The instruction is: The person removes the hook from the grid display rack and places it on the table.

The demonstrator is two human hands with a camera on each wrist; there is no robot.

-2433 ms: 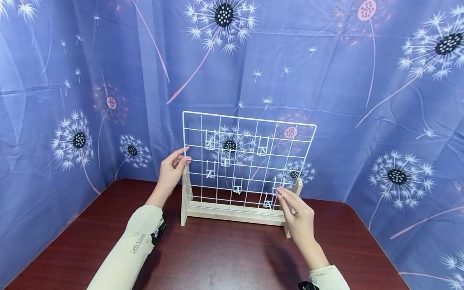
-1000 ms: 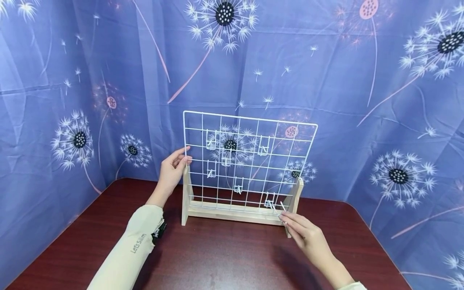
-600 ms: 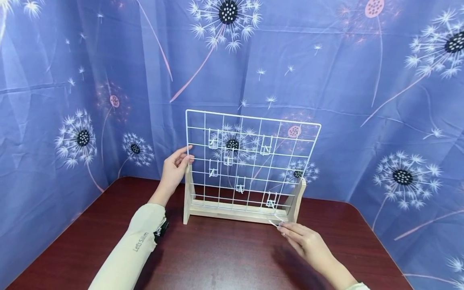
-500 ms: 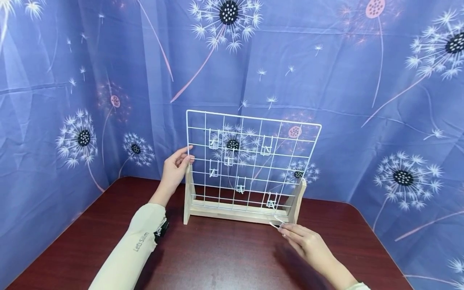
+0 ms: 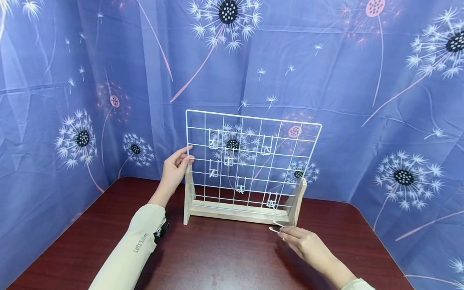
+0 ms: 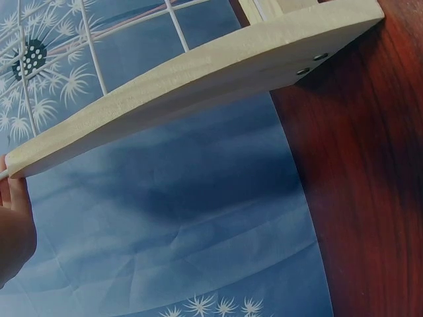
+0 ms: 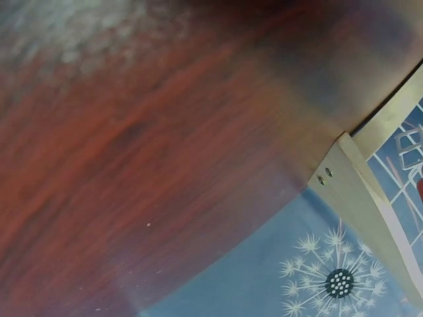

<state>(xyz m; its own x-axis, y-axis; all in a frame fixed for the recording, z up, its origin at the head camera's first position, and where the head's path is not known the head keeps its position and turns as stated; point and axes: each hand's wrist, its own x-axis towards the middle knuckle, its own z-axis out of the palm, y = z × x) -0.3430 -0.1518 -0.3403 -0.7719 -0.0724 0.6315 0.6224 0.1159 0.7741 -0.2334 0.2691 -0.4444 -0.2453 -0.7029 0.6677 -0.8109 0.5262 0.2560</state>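
Observation:
A white wire grid panel (image 5: 253, 117) stands tilted in a pale wooden stand (image 5: 232, 216) on the table. My left hand (image 5: 172, 171) pinches the panel's left edge wire just above the stand's upright; the left wrist view shows part of this hand (image 6: 14, 238) at the tip of the wooden upright (image 6: 165, 76). In front of the stand's right foot, my right hand (image 5: 308, 245) pinches a white wire hook (image 5: 274, 230), its two prongs pointing left. Fingers cover the rest of it. Several similar wire hooks (image 5: 214, 142) hang on the grid, one of them low at the right.
The dark red-brown wooden table (image 5: 217, 257) has rounded back corners. Blue curtains (image 5: 119, 60) with a dandelion print enclose it at the back and both sides. In the right wrist view, the stand's right upright (image 7: 363, 205) shows two screws.
My right hand has come down and toward me from the grid's lower right corner, bringing the wire hook off the panel and tipping it flatter. My left hand keeps its grip on the edge.

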